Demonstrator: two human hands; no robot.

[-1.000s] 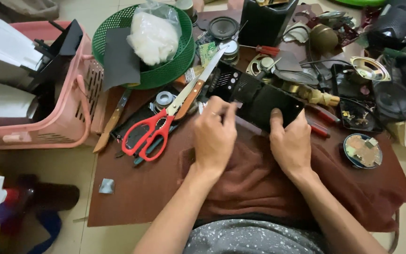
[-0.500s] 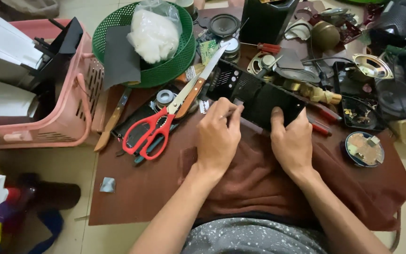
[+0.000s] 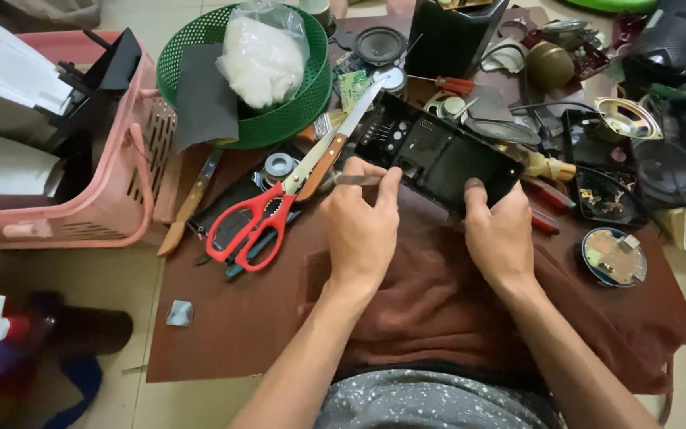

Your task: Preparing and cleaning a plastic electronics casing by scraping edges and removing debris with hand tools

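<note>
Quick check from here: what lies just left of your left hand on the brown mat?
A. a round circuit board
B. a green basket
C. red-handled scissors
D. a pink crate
C: the red-handled scissors lie on the mat just left of the left hand; the basket sits farther up, and the round circuit board is off to the right.

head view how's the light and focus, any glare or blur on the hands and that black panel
Head view: soft, even light with faint shadows; the left hand, right hand and black panel are fairly sharp; slight sheen on the red scissors; the bottom-left corner is blurred, and edges bow slightly from the wide lens.
</note>
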